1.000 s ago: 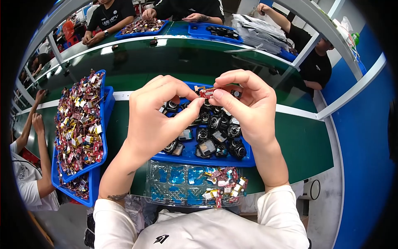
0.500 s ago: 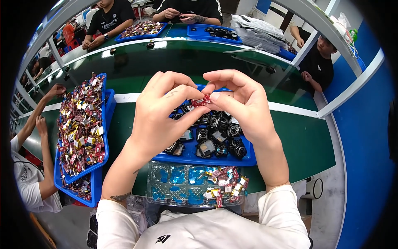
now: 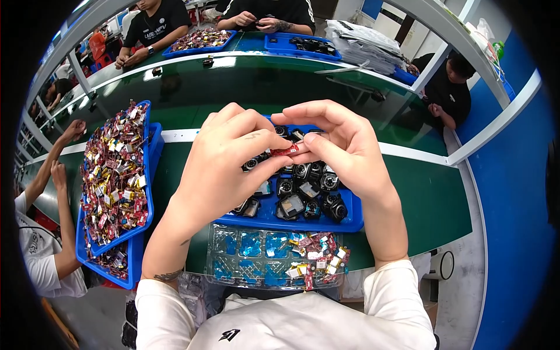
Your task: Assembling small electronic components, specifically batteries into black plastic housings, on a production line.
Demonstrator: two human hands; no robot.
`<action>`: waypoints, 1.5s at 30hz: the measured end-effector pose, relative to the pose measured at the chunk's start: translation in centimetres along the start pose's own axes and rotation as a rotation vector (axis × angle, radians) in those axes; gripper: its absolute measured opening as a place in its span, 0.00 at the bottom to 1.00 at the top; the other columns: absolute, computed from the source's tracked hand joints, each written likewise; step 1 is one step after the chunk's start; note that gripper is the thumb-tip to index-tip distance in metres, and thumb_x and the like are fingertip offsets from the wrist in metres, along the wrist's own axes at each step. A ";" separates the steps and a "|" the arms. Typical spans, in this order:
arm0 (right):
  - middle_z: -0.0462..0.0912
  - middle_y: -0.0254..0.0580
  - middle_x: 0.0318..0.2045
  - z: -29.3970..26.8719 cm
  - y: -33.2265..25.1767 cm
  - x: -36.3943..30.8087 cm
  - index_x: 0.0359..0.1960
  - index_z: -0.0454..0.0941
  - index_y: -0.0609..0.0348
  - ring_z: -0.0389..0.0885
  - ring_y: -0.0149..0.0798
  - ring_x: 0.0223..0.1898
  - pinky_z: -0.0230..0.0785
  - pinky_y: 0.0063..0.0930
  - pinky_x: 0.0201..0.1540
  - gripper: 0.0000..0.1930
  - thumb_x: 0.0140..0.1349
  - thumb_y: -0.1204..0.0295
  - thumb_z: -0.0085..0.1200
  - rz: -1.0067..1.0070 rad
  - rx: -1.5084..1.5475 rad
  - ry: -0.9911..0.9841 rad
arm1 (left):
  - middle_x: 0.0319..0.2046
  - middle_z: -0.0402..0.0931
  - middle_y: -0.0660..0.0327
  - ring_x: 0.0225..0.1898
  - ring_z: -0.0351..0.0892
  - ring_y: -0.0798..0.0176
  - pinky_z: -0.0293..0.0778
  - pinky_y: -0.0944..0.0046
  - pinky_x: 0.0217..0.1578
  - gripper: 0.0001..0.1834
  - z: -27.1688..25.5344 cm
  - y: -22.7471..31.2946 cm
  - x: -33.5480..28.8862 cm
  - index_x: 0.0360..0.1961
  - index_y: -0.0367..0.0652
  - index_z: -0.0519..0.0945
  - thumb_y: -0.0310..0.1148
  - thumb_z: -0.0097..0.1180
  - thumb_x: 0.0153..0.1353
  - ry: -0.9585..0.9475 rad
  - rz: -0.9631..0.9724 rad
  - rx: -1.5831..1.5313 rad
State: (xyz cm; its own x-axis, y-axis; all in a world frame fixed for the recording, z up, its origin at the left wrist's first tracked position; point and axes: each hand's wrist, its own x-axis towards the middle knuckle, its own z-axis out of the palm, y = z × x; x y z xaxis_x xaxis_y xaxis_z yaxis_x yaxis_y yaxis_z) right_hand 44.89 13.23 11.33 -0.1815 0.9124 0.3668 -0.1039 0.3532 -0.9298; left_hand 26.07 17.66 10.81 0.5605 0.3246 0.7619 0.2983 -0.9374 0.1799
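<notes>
Between my hands, above a blue tray, is a small red circuit board (image 3: 287, 150), seen at a slant. My left hand (image 3: 224, 157) pinches its left end between thumb and forefinger. The right hand (image 3: 356, 151) has its thumb and fingertips closed at the board's other end, partly hiding it. Beneath them the blue tray (image 3: 354, 221) holds several black housings (image 3: 290, 206) with round, dial-like parts. Nearer to me lies a clear compartmented tray (image 3: 238, 262) with blue film pieces (image 3: 251, 245) and a heap of red boards (image 3: 324, 248) with white and yellow parts.
Two stacked blue trays (image 3: 147, 192) heaped with red boards stand at the left, beside a co-worker's arms (image 3: 61, 181). A white rail (image 3: 402, 151) crosses the green table (image 3: 431, 192). Other people sit beyond, near more blue trays (image 3: 273, 46) and stacked plastic bags (image 3: 364, 49).
The circuit board has tilted, showing less of its face, and sits slightly lower. My right fingertips have shifted at its right end. The person at far right has lowered their head.
</notes>
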 end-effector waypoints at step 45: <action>0.78 0.40 0.17 -1.0 2.7 1.0 0.25 0.82 0.60 0.75 0.42 0.20 0.67 0.30 0.26 0.04 0.52 0.72 0.60 0.056 -0.866 -0.394 | 0.29 0.76 0.61 0.32 0.73 0.73 0.68 0.74 0.34 0.03 -1.2 -0.4 -0.6 0.30 0.32 0.80 0.20 0.59 0.55 0.088 -0.421 -0.653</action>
State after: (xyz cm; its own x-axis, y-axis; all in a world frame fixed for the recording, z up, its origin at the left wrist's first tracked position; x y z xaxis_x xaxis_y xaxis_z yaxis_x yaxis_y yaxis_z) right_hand 45.39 15.29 9.12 -0.4975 0.8530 0.1579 0.6465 0.4859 -0.5881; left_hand 24.71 17.67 11.08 0.4292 0.6840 0.5899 -0.0581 -0.6308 0.7737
